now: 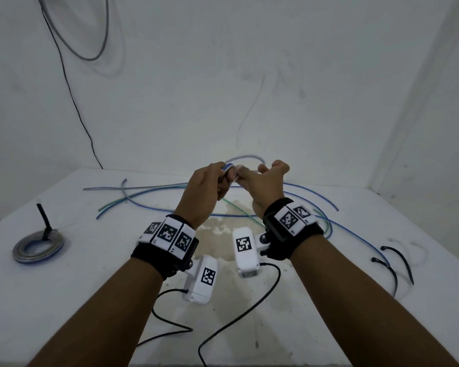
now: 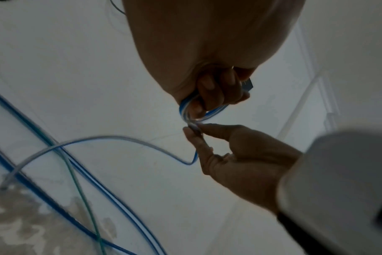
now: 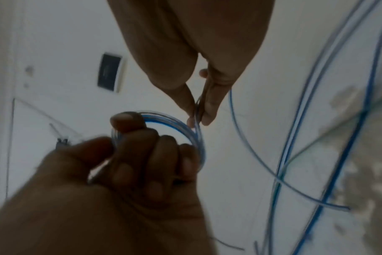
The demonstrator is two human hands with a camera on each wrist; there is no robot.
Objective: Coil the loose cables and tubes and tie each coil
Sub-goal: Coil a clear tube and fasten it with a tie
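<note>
Coils: two. One tied coil [image 1: 38, 247] lies flat at the left of the white table [image 1: 96, 282], a black tie upright on it; one small blue-and-clear coil [image 3: 175, 127] is raised above the table, the left hand [image 1: 206, 193] curled round it. Right hand [image 1: 266, 188] pinches the tube just beside that coil. Loose blue and green tubes [image 1: 154, 197] lie crossed under both hands. Black ties [image 1: 398, 260], about three, lie at right. Walls white.

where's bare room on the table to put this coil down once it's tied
Bare table lies between the tied coil and the left hand. Crowded: loose tubes across the far middle, black zip ties on the right.
</note>
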